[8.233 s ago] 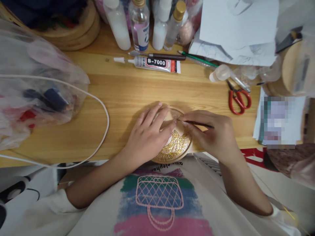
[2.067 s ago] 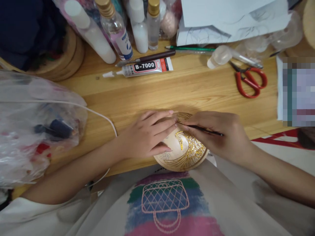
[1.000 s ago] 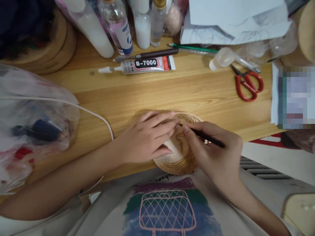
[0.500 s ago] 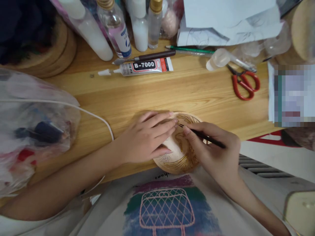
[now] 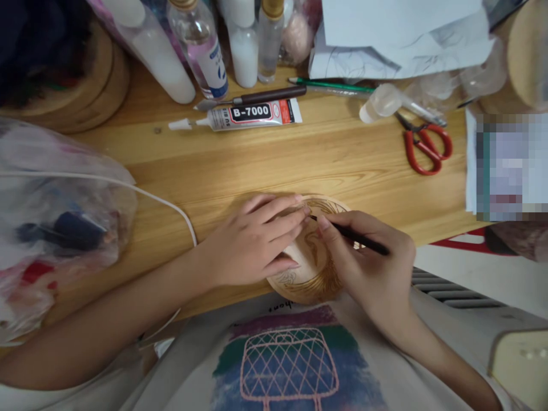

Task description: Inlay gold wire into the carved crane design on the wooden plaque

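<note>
From the head camera, the right hand [image 5: 377, 275] grips a slim dark tool [image 5: 363, 240], its tip at a round bird-patterned panel [image 5: 305, 264] on the bench's [image 5: 257, 162] near edge — the left hand [image 5: 252, 241], unclenched, lies across the panel. A B-7000 tube [image 5: 253, 116] and red-handled scissors [image 5: 428, 153] lie farther back.

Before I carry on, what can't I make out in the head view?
All in the head view:
Round patterned disc: upper-left part hidden by the left hand, right part by the right hand.
Slim dark tool: tip too small to identify.
Plastic bag: contents blurred by its cloudy film.
Pink-liquid bottle: cap cut off by the top edge.
Pixelated patch: details masked by blocks.
</note>
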A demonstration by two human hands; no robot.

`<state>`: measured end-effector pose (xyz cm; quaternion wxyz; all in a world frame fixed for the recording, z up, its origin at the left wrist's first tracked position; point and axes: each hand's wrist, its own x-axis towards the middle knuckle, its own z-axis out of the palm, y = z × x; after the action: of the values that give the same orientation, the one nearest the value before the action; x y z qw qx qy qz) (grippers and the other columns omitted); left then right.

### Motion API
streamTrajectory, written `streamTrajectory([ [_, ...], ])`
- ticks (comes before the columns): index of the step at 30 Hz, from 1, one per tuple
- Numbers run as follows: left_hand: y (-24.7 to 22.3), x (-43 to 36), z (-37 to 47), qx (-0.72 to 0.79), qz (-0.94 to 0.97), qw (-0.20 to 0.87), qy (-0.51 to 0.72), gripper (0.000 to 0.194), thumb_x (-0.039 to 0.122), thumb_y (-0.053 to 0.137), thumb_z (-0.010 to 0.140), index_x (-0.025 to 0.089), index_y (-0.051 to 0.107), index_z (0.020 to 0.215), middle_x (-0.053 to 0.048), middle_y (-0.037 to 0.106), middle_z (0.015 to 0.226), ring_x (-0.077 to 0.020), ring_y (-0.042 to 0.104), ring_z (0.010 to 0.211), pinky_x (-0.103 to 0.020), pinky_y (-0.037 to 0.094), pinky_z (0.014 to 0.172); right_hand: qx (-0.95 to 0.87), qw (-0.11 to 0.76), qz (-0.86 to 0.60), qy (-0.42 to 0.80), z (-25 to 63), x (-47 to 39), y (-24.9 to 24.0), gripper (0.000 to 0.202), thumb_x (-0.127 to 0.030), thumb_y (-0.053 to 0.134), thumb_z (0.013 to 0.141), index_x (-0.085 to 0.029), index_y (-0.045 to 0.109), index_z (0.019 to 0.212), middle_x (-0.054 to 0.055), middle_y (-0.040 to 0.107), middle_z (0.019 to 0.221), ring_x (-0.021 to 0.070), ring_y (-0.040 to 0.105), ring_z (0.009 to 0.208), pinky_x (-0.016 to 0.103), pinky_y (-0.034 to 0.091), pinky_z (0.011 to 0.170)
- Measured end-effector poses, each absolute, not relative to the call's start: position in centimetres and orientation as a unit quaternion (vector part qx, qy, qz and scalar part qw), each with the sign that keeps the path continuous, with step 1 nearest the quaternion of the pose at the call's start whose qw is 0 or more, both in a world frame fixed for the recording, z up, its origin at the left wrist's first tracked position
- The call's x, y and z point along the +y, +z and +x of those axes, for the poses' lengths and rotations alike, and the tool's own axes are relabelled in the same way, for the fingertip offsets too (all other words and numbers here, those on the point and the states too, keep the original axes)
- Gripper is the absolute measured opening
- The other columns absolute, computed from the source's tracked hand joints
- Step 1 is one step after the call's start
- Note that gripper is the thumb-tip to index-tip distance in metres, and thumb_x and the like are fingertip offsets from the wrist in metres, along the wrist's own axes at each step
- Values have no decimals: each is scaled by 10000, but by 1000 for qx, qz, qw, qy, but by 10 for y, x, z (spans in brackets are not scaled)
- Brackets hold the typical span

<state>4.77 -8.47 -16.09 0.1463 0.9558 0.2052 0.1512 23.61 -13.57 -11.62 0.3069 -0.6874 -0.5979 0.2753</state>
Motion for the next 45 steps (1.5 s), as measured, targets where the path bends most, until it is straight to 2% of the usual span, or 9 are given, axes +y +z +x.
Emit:
streamTrajectory([
  [8,-162,-85,48,213,953,157,146,466,489,403,1000,140,619,1219,-77,622,1345,-295,483,1323,-454,397,1044,-606,295,-698,241,230,-138,-115,65,-214,638,857,-221,702,867,7,737,771,156,679,658,282,540,588],
  [15,-162,-85,48,207,954,158,151,453,479,440,991,114,623,1188,-92,617,1348,-301,483,1319,-462,401,1035,-643,297,-672,218,232,-141,-119,75,-159,643,852,-207,685,893,-2,741,808,137,678,693,261,534,627],
  [21,-162,-85,47,202,959,138,145,457,456,453,990,105,594,1246,-88,606,1364,-299,475,1320,-450,385,1033,-629,317,-674,223,242,-145,-112,91,-196,649,869,-221,667,955,-13,714,819,122,654,703,249,520,644],
  [23,-162,-85,46,200,960,133,143,467,460,434,997,107,580,1266,-91,599,1372,-296,473,1322,-445,381,1031,-646,296,-673,204,248,-145,-109,132,-198,597,902,-219,656,1018,12,719,871,145,667,762,274,520,682],
  [25,-162,-85,46,199,961,129,142,479,462,414,1003,100,573,1273,-96,598,1372,-295,477,1316,-442,378,1030,-686,231,-665,182,252,-143,-109,166,-192,533,930,-202,656,1040,47,720,908,177,671,806,305,507,697],
  [29,-161,-85,46,198,963,126,133,494,462,396,1008,84,570,1274,-106,603,1363,-302,484,1302,-450,375,1030,-756,114,-639,87,255,-139,-116,173,-209,523,923,-172,692,930,78,682,812,207,625,721,313,432,617],
  [32,-161,-84,46,196,964,125,129,502,473,382,1009,90,577,1268,-114,602,1360,-305,481,1301,-456,383,1023,-771,102,-626,52,255,-137,-123,211,-201,507,924,-164,715,929,84,660,774,204,595,684,304,394,599],
  [37,-161,-84,47,197,964,124,127,531,507,381,999,95,576,1272,-128,598,1359,-309,484,1294,-460,402,1013,-766,110,-630,69,255,-137,-126,297,-149,435,925,-173,731,954,76,659,770,180,577,649,276,393,590],
  [45,-159,-83,48,198,963,133,128,519,485,396,996,82,566,1274,-164,591,1350,-309,484,1302,-463,417,1026,-766,93,-632,73,253,-136,-123,325,-122,412,906,-170,722,824,78,643,740,185,565,626,276,377,566],
])
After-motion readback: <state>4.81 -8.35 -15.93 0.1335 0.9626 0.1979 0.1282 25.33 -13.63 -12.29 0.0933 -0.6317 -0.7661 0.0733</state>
